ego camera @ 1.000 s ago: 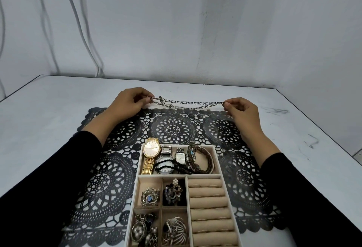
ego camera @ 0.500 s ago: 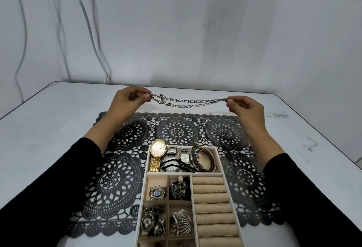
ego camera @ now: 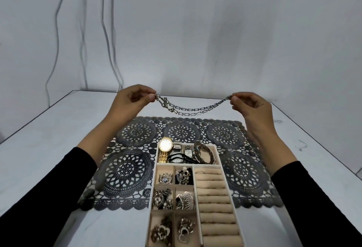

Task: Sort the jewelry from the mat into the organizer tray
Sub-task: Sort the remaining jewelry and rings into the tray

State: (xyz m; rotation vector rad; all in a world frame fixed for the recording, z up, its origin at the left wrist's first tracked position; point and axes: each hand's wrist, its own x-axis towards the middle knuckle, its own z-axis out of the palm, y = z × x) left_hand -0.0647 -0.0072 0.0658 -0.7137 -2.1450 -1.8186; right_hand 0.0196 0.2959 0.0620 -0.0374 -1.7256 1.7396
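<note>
Two pinches: the left hand (ego camera: 129, 100) and the right hand (ego camera: 250, 103) each nip one end of the chain necklace (ego camera: 193, 108) between thumb and fingertips, curled firmly onto the links.
Chain: doubled strands sag in a shallow swag between the hands, up in the air, above the far edge of the lace mat (ego camera: 127, 170).
Long axis: straight across, left to right.
Way to go: the organizer tray (ego camera: 218, 154) lies lower and closer to the person, just about centred under the span, so neither hand looks nearer.
Far compartment: long and also left to right, matching the chain, but crowded with a gold watch (ego camera: 166, 145), a silver watch (ego camera: 177, 146), a small watch (ego camera: 188, 151), bracelets (ego camera: 203, 153) and a black beaded band (ego camera: 177, 156).
Small squares: six on the tray's left side, each with brooch-like pieces (ego camera: 165, 178).
Ring rolls (ego camera: 213, 194): beige padded rows on the right; whether rings sit in them is too small to tell.
Call: the chain probably needs bunching as it comes down and in.
</note>
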